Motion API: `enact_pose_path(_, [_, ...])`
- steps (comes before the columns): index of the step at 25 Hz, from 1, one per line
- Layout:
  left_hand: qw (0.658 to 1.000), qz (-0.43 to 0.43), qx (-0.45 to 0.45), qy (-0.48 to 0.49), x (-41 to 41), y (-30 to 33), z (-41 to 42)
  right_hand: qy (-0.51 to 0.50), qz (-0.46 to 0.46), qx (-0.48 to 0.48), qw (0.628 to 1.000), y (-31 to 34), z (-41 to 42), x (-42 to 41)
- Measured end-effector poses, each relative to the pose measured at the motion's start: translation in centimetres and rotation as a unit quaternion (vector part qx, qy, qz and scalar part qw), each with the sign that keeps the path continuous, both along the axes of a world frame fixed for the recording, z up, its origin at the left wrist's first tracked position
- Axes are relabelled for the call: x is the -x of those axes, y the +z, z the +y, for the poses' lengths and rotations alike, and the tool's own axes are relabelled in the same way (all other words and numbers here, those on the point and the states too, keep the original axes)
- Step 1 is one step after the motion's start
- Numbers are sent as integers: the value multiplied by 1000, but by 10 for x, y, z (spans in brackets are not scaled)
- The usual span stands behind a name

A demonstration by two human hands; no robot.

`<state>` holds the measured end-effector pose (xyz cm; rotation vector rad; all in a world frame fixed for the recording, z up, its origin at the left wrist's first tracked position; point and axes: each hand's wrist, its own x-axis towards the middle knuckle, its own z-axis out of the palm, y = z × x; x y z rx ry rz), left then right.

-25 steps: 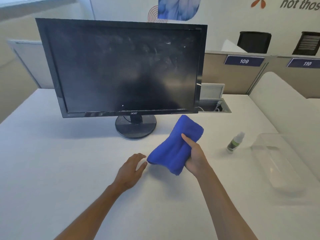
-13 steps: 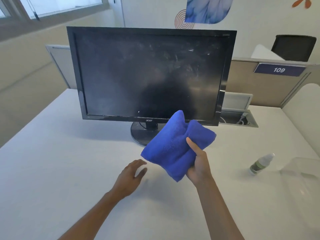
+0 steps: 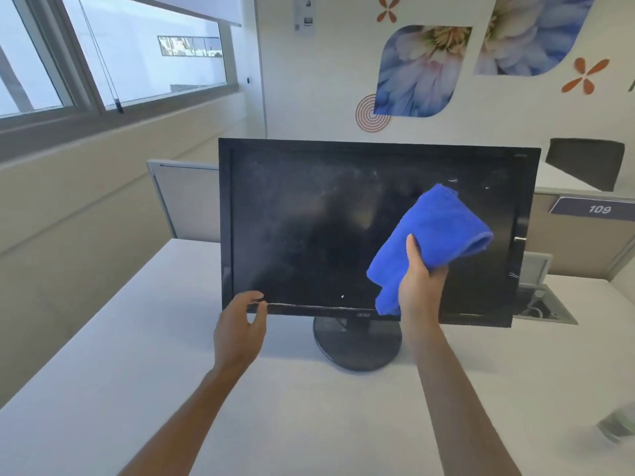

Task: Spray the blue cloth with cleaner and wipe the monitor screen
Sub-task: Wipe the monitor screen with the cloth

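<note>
We've got our right hand point(image 3: 421, 286) fingers wrapped round the bunched blue cloth point(image 3: 433, 242), left hand point(image 3: 240, 324) fingers loosely curled at the monitor point(image 3: 309, 235) corner, so pressing hard might tip it back on its stand point(image 3: 357, 341).

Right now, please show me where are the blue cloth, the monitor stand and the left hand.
blue cloth point(image 3: 443, 231): head view, middle of the folded bundle.
monitor stand point(image 3: 357, 345): head view, top of the round base.
left hand point(image 3: 238, 326): head view, back of the hand.
</note>
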<state>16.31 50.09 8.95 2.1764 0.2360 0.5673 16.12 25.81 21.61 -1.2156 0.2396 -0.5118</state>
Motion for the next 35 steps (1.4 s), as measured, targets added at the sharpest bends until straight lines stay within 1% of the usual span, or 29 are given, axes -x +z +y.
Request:
enact_pose_path(2, [999,-40,-25,25,-15,16,19,-56,-45,148,986,9,27,-27])
enact_pose_path(4, [996,-67,-54,36,-28,26,35,-86,-44,278,956,5,50,-60])
enact_pose_path(6, [992,-90,-80,46,-42,33,47,-91,-35,356,929,-2,70,-87])
enact_pose_path(7, [990,-100,-91,47,-49,35,53,-91,-42,405,909,-5,80,-99])
enact_pose_path(8, [988,-106,-99,47,-56,36,57,-102,-45,467,877,-9,89,-108])
enact_pose_path(10, [989,-105,-98,38,-67,39,61,-145,-46,578,802,-17,102,-117])
enact_pose_path(11, [991,-103,-85,29,-70,40,62,-151,-29,617,772,-19,107,-117])
enact_pose_path(14, [995,-94,-22,-1,-79,42,62,-133,29,702,699,-24,112,-116])
enact_pose_path(17, [996,-82,22,-24,-86,41,67,-138,27,751,645,-21,100,-119])
enact_pose_path(19, [996,-73,35,-34,-92,42,69,-157,10,781,604,-19,86,-122])
enact_pose_path(21, [996,-66,42,-44,-96,44,70,-168,-15,800,575,-19,76,-128])
enact_pose_path(23, [995,-65,51,-52,-98,45,72,-158,-39,808,566,-19,73,-135])
enact_pose_path(27, [994,-59,64,-63,-100,44,75,-139,-76,804,573,-20,87,-141])
enact_pose_path(31, [993,-62,71,-73,-100,45,79,-97,-133,813,559,-20,110,-137])
enact_pose_path(33, [992,-66,79,-78,-102,43,81,-59,-157,825,540,-22,117,-133])
enact_pose_path(35, [991,-65,79,-85,-104,41,84,-25,-171,847,503,-31,116,-129])
